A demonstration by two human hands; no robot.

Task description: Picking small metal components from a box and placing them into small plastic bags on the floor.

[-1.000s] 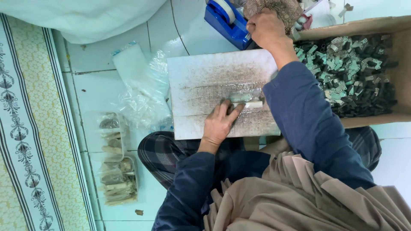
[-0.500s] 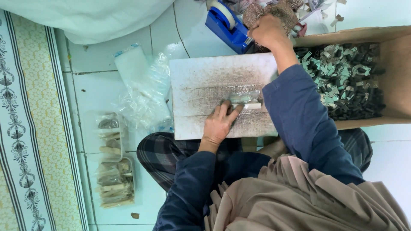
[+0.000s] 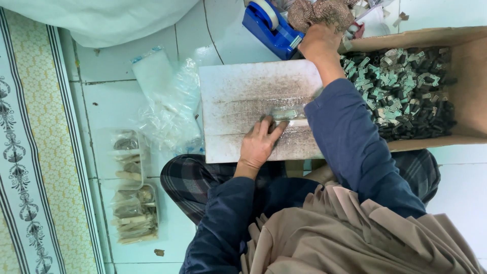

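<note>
My left hand (image 3: 260,142) lies flat on a worn white board (image 3: 238,101) across my lap, fingertips pressing a small clear packet (image 3: 286,114) holding a greenish piece. My right hand (image 3: 318,43) reaches past the board's far edge, beside a blue tape dispenser (image 3: 269,23), and rests at a brown lacy cloth (image 3: 320,12); what its fingers grip is hidden. A cardboard box (image 3: 464,76) on the right is full of small dark and pale green pieces (image 3: 406,91).
Crumpled clear plastic bags (image 3: 170,109) lie left of the board on the pale tiled floor. Filled clear packets (image 3: 133,198) are stacked at lower left. A patterned mat (image 3: 30,152) runs along the left edge, and a white sack (image 3: 111,18) lies at the top.
The view has shifted downward. My right hand stays by the tape dispenser and cloth. My left hand keeps pressing the packet on the board.
</note>
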